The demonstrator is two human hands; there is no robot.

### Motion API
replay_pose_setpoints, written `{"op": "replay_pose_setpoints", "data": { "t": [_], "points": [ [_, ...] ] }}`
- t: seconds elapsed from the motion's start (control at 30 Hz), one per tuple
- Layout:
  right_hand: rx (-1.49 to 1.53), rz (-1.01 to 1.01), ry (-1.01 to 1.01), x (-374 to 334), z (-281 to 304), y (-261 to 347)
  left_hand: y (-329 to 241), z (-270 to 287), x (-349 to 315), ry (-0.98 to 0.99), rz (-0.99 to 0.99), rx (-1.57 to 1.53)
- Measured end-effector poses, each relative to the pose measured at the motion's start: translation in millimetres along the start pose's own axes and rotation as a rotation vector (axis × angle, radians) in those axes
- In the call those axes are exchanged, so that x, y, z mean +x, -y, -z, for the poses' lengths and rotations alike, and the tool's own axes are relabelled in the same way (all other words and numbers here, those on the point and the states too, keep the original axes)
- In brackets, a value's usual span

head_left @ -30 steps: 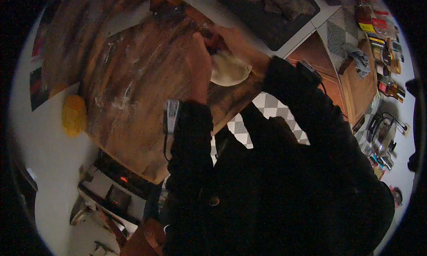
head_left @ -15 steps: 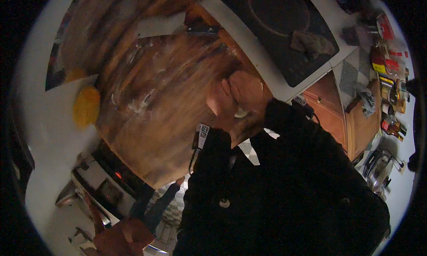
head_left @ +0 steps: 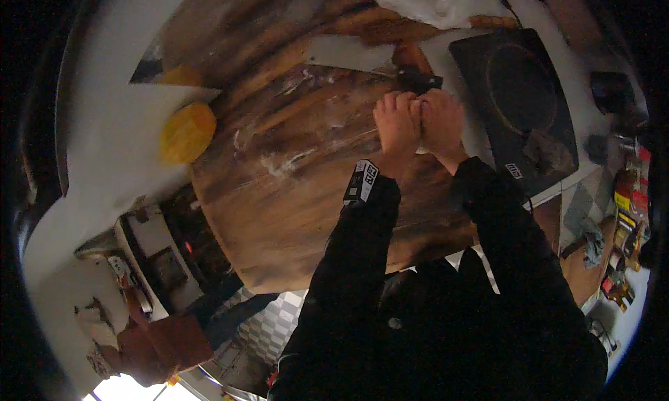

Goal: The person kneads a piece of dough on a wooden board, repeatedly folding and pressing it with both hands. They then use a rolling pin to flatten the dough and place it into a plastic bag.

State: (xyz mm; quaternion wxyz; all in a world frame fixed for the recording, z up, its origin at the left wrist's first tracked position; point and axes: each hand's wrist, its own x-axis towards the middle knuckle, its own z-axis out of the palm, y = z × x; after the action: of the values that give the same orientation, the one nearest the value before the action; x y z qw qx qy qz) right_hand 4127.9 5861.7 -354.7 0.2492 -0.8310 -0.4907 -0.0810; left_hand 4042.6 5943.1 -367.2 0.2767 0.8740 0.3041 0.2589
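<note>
Both my hands lie side by side over the large brown wooden board [head_left: 313, 213], knuckles up and fingers curled downward. My left hand [head_left: 397, 127] and my right hand [head_left: 442, 122] touch at the thumbs. Under them is a pale lump of dough [head_left: 421, 150], mostly hidden; only a small whitish bit shows between the wrists. Just beyond my fingers lies a cleaver with a black handle [head_left: 419, 80] and a broad pale blade [head_left: 352, 54]. White floury smears [head_left: 282, 165] mark the board to the left of my hands.
At the right stands a black induction hob [head_left: 512, 87] with a crumpled cloth [head_left: 547, 152] on it. A yellow round thing [head_left: 188, 132] sits by the board's left edge. Clear plastic [head_left: 421, 2] lies at the far edge. Another person [head_left: 164, 345] is at lower left.
My hands have moved forward across the board, close to the cleaver's handle, and my arms are stretched further out. The whole view has shifted, and more of the board's near edge shows.
</note>
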Motion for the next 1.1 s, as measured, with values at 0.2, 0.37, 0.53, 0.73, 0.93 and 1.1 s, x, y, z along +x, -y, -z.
{"op": "replay_pose_setpoints", "data": {
  "t": [0.2,0.37,0.53,0.73,0.93,1.1],
  "points": [
    [0.009,-0.189,0.090,16.2,-4.4,-1.0,70.7,100.7,0.2,-0.236,-0.075,0.158],
    [0.651,-0.709,0.206,43.0,-13.5,12.1,174.7,179.4,-0.8,0.233,-0.045,0.847],
    [0.797,-0.429,-0.065,112.8,-43.2,88.3,203.4,221.9,-56.0,0.059,0.225,0.441],
    [-0.027,0.009,-0.151,123.5,-100.5,153.7,247.0,330.2,-182.1,-0.215,0.475,0.265],
    [0.411,0.080,0.188,128.1,-129.7,202.5,256.0,330.6,-208.8,-0.230,0.691,0.342],
    [0.349,0.292,0.449,95.5,-157.0,282.1,243.2,322.9,-196.8,-0.239,0.583,0.293]
  ]
}}
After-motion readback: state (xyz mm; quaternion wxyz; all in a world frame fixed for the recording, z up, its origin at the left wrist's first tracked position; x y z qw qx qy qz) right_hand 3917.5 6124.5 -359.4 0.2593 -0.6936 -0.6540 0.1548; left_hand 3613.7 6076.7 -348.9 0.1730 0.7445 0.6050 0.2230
